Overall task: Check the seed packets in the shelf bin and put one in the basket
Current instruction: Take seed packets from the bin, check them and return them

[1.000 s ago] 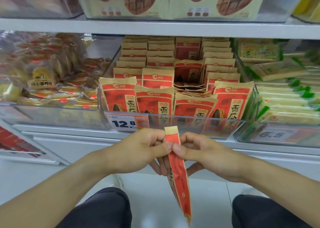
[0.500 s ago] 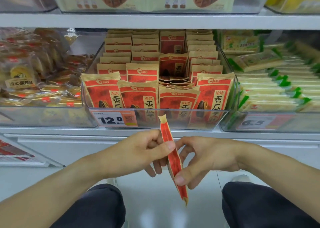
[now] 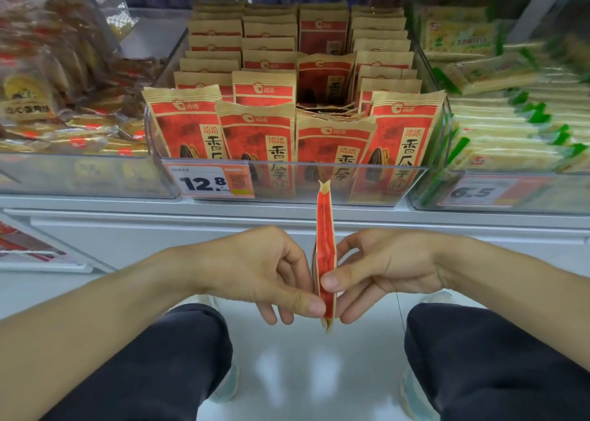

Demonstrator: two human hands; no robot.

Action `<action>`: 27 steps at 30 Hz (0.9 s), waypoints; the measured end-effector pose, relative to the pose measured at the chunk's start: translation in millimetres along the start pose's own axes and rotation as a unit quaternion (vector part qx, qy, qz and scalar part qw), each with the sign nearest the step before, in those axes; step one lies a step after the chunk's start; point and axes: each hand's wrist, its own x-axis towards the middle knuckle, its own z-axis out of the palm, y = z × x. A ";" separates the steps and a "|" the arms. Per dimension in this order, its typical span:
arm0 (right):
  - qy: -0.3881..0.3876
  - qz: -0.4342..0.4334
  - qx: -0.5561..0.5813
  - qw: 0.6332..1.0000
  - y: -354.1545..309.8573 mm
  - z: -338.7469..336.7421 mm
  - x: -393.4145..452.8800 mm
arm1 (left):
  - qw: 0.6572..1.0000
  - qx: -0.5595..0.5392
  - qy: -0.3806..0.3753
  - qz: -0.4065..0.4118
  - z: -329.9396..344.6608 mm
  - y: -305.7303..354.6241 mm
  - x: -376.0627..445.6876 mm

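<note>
— While both knees [image 3: 153, 356] frame the pale floor, where does the packet [image 3: 325, 254] sit?

— Edge-on between the two hands, just in front of the shelf. The left hand [image 3: 255, 270] pinches its lower part with thumb against curled fingers [image 3: 271, 312]; the right hand [image 3: 386, 267] pinches the same spot from the other side, thumb in front, the other fingers behind.

— How should the check be done well?

— Probably by turning the flat face toward the eyes, since only the thin side shows now, and by keeping the pinch light so the paper does not crease.

— And beyond the hands?

— The clear bin [image 3: 415, 181] stands on the shelf, full of upright matching packets [image 3: 258, 133], with a price tag [image 3: 207, 182] on its front wall.

— The basket?

— Not in view, so the person would have to look for it before letting go.
</note>
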 end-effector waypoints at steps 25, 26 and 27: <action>0.061 -0.027 -0.040 0.997 16.1 5.3 19.3 | 0.997 0.075 -0.032 0.006 5.3 -16.2 9.7; 0.065 -0.027 -0.053 0.996 15.8 5.7 18.4 | 0.997 0.070 -0.029 0.000 4.7 -16.6 9.5; 0.065 -0.028 -0.067 0.995 16.3 6.3 17.7 | 0.998 0.059 -0.026 -0.007 4.6 -17.4 9.6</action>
